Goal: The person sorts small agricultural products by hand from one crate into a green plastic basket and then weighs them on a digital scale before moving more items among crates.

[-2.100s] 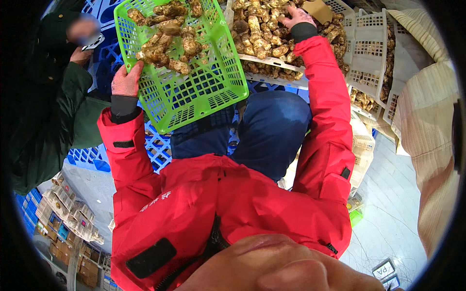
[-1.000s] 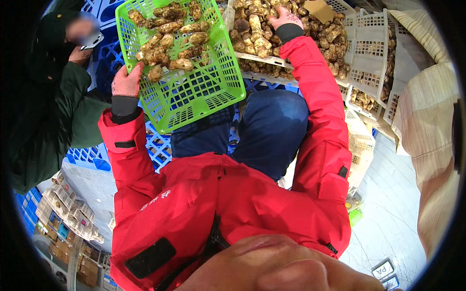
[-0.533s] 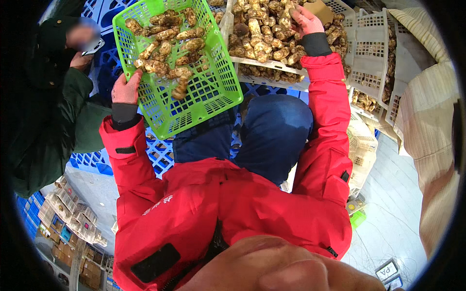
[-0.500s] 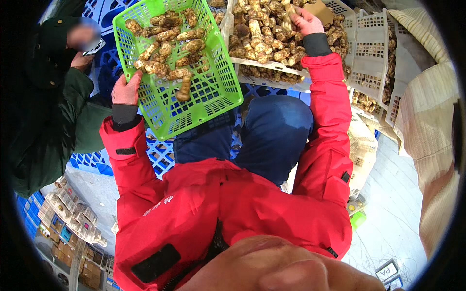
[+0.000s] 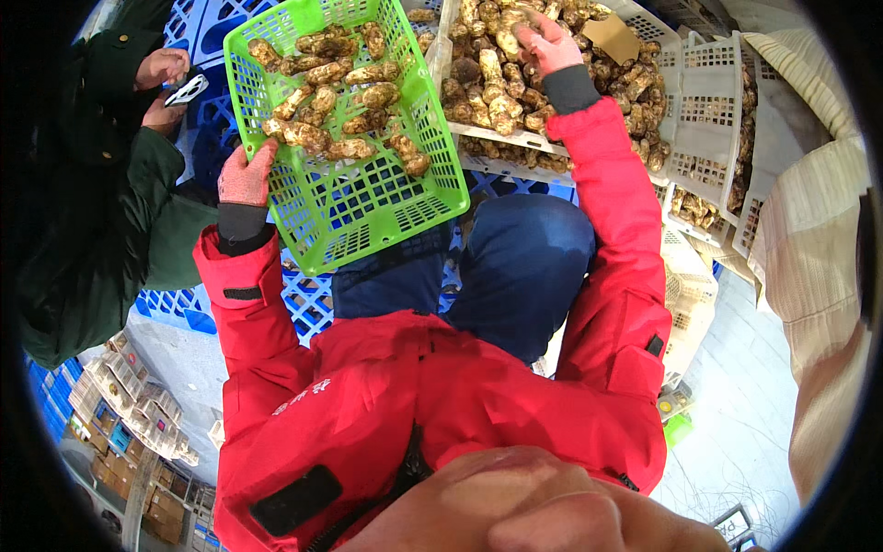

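Green basket (image 5: pixel 368 210): slatted plastic, open-topped, ahead of you and slightly left; you grip it at its left rim, and its near end is bare.
Basket mushrooms (image 5: pixel 317 138): knobbly, elongated, cream mottled brown, lying on their sides toward your far end; a few touch, others sit apart.
White crate (image 5: pixel 515 140): plastic, just right of your basket.
Crate mushrooms (image 5: pixel 501 103): the same mottled kind, densely heaped at mixed angles before you.

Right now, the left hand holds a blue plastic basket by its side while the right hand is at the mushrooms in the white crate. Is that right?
Not quite: the plastic basket is green, not blue, as the head view shows. The left hand holding its side and the right hand at the mushrooms in the white crate are correct.
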`<state>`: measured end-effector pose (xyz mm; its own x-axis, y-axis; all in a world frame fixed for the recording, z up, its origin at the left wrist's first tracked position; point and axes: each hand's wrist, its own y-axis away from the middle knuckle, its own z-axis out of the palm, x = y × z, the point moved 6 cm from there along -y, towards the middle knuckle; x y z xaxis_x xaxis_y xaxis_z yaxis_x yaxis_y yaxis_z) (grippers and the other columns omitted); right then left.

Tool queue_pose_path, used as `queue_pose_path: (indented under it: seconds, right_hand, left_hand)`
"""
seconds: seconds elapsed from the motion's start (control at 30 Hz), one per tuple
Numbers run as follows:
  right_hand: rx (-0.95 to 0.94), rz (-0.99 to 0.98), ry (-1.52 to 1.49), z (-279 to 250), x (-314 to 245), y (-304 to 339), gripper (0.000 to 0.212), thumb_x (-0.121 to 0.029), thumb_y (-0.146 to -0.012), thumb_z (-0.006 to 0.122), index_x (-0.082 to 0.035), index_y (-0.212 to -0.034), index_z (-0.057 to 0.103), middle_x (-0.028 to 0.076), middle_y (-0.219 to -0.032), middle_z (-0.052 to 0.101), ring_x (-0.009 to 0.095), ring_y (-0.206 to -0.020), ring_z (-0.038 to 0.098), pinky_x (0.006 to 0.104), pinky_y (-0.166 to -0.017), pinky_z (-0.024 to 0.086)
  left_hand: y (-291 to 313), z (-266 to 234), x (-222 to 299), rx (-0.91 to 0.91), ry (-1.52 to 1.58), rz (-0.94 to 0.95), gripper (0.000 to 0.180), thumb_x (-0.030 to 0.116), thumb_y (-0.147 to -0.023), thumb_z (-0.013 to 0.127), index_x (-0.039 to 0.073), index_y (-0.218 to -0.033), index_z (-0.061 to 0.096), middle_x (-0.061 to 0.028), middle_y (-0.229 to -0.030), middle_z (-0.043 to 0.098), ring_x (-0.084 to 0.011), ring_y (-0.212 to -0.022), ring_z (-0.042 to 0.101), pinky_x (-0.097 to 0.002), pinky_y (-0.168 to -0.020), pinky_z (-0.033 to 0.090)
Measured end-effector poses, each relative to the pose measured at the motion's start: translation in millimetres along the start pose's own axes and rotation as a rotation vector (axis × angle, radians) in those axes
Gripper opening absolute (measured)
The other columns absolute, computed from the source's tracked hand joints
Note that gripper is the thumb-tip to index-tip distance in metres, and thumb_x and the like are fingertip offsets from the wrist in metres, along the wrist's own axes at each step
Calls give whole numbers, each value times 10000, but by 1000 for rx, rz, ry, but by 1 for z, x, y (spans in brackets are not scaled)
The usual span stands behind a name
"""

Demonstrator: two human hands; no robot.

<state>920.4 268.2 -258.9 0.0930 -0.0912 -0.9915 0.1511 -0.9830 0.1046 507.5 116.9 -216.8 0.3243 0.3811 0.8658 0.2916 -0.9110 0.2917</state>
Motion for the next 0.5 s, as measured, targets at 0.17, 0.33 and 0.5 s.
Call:
queue_pose_path:
  seconds: [0.17,0.33,0.5]
  right_hand:
    - [-208,-187,373,46,-67,13,406,-307,-789,473,-143,-1158,443,98,-999,564,227,-849,559,311,-703,460]
    - [-35,19,1475,37,-25,-36,402,-271,-778,439,-205,-1173,401,135,-927,580,266,-828,571,395,-698,454]
    - [84,0,1566,48,-13,-49,273,-173,-775,405,-136,-1037,474,133,-855,594,288,-777,585,418,-657,445]
  left_hand:
    - [-3,-2,-5,-1,-74,9,239,249,-753,574,25,-833,593,32,-603,500,-52,-541,405,-225,-480,331]
    - [-1,-2,2,15,-125,-37,231,247,-754,574,26,-820,594,28,-605,505,-53,-541,422,-222,-493,347]
    - [2,-3,4,56,-110,-51,223,238,-753,574,24,-813,593,23,-615,520,-54,-546,437,-227,-494,359]
